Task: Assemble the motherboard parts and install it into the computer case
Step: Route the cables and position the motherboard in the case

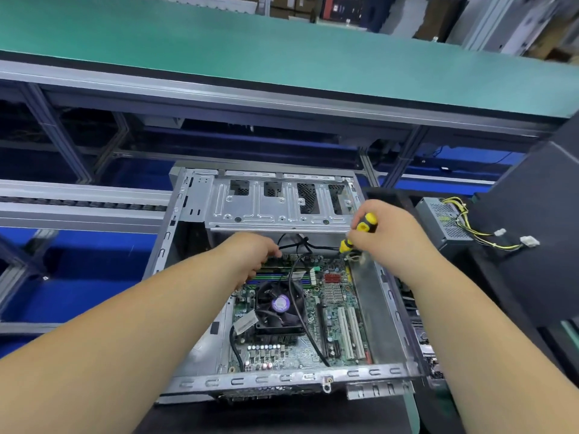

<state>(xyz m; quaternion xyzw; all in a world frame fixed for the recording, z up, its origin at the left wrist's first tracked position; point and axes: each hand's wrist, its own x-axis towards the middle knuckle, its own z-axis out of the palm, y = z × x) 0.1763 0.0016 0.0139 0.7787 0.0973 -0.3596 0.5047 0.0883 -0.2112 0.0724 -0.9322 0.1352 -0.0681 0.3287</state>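
hands (316,245) over motherboard (313,321) inside case (282,379)

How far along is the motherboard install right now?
Done: the motherboard, with cooler fan fitted, lies inside the case. In hand: the right hand holds a screwdriver at its far corner; the left hand holds a black cable. Left: the power supply sits outside.

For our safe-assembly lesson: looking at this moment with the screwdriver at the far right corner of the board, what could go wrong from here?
1. The screwdriver in the right hand could slip and gouge the motherboard.
2. The loose black cable crosses the CPU fan and could snag its blades later.
3. The left hand by that cable might tug a connector.
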